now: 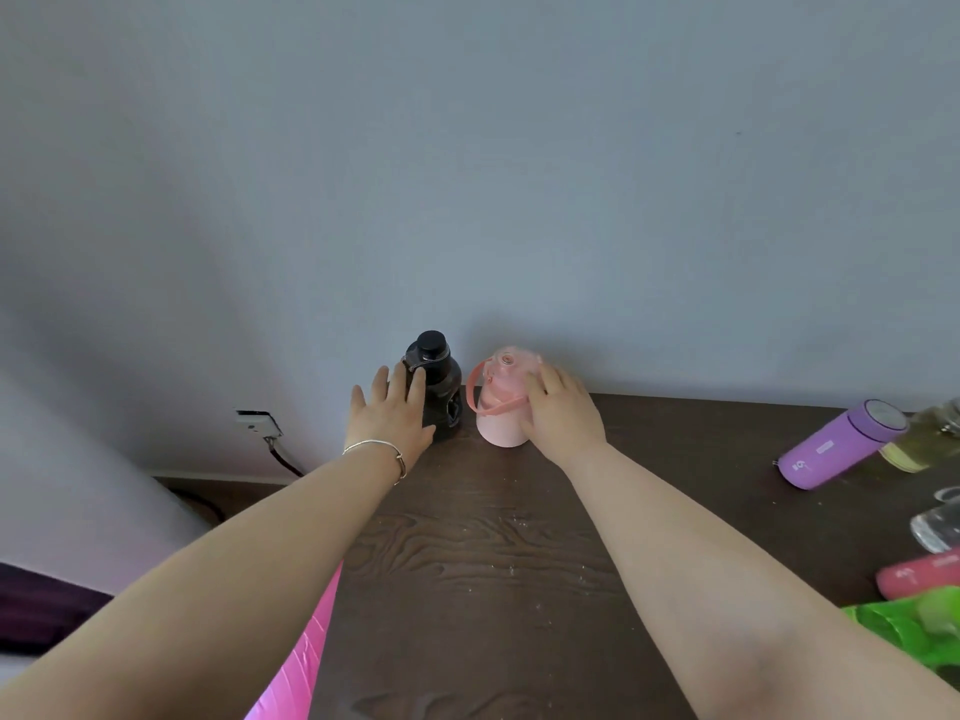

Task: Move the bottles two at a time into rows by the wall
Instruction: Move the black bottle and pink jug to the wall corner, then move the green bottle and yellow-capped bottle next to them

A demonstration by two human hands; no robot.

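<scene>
Two bottles are stood upright at the table's [467, 537] far edge, against the wall [467, 174]: one black bottle [441, 379], one pink bottle [501, 413]. The left hand [392, 420] is spread open, fingers resting on the black bottle's side. The right hand [563, 413] is laid loosely on the pink bottle. One purple bottle [841, 444] is seen near the right edge.

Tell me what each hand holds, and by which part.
Left hand is open beside the black bottle, fingers spread, gripping nothing. Right hand lies on the pink bottle near its lid; a closed grip cannot be told.
</scene>
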